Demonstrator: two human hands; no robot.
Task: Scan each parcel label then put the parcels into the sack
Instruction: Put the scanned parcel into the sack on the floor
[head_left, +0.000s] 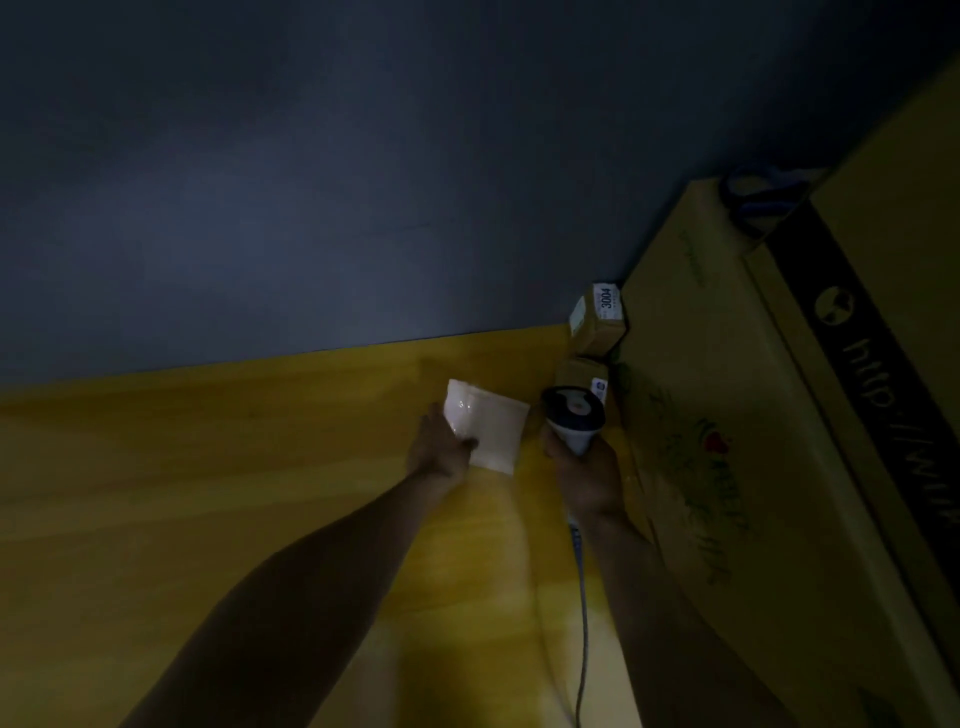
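Observation:
My left hand (440, 448) grips a pale flat parcel (493, 428) by its left edge, holding it over the yellow wooden table (208, 493). Just to the right, my right hand (584, 470) grips a white handheld scanner (574, 415) with a dark head, and its cable (582, 597) trails down toward me. The scanner head is right beside the parcel's right edge. Two small brown boxes stand beyond the scanner: one with a "3004" label (597, 317) and a nearer one (582, 374). No sack is in view.
A large yellow cardboard box (753, 415) with printed drawings and a black band fills the right side. Blue-handled scissors (763, 200) lie on top of it at the back. A dark grey wall (363, 182) rises behind the table edge. The scene is dim.

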